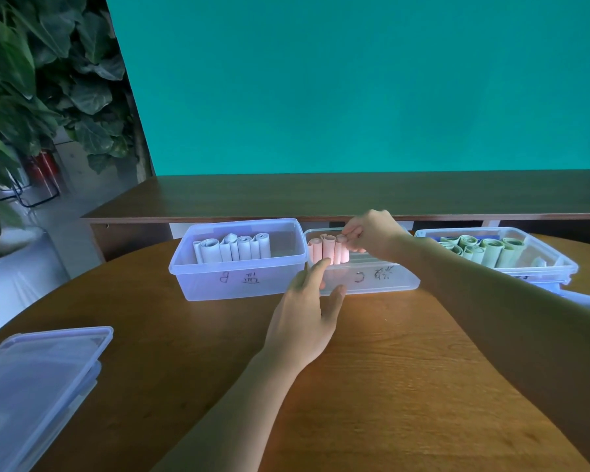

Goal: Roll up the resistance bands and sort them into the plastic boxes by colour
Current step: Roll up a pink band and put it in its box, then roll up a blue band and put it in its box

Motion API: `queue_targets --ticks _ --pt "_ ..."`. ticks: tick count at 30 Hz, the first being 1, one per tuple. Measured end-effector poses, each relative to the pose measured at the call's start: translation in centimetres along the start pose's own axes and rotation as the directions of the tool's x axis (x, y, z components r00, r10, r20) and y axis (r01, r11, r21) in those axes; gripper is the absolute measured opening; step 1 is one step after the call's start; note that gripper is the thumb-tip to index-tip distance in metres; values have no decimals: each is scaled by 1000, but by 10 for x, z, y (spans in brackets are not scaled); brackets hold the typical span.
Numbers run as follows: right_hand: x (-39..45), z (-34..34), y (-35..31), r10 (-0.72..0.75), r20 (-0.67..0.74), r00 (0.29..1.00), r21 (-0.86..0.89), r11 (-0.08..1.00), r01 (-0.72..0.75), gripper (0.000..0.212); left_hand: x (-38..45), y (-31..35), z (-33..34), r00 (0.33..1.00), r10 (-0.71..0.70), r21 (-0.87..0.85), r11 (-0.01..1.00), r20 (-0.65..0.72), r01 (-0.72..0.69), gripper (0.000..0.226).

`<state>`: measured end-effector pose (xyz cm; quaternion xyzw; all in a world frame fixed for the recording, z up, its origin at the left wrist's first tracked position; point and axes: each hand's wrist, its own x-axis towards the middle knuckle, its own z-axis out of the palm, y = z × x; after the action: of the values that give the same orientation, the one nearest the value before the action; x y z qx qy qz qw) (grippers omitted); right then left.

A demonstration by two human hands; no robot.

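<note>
One head-worn wide-angle camera looks forward and down, close over the table [406, 369], toward the teal wall [355, 80].

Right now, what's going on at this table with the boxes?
A person is sorting rolled resistance bands into clear plastic boxes by colour. The right hand pinches the top of a pink roll standing in the middle box, while the left hand rests open against that box's front. The left box holds pale rolls; the right box holds green rolls. Lids lie stacked nearby.
</note>
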<state>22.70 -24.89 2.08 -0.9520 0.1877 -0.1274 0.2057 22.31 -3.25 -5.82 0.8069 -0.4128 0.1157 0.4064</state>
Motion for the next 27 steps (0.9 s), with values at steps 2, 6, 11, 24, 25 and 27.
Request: queue_targets --ticks 2,6,11,24,25,27 --pt "0 -2 0 -12 -12 1000 -9 1000 12 27 0 0 -1 1000 -2 0 1000 1 2 61" --pt "-6 -11 -3 -24 -43 999 -36 999 22 18 -1 3 -2 1000 17 15 1000 1 -17 60" --pt "-20 -23 -4 3 -70 998 -12 1000 -4 22 -2 5 -4 1000 18 42 999 -9 -18 58" --pt "-192 -60 26 74 -176 982 161 986 -46 10 -51 65 3 998 -47 -93 994 30 49 48" --pt "-211 -58 33 98 -180 979 179 982 -65 8 -56 76 7 992 -114 -157 980 62 122 47" --pt "-248 -56 45 130 -219 967 206 975 -84 9 -64 101 16 978 -181 -258 945 105 203 45"
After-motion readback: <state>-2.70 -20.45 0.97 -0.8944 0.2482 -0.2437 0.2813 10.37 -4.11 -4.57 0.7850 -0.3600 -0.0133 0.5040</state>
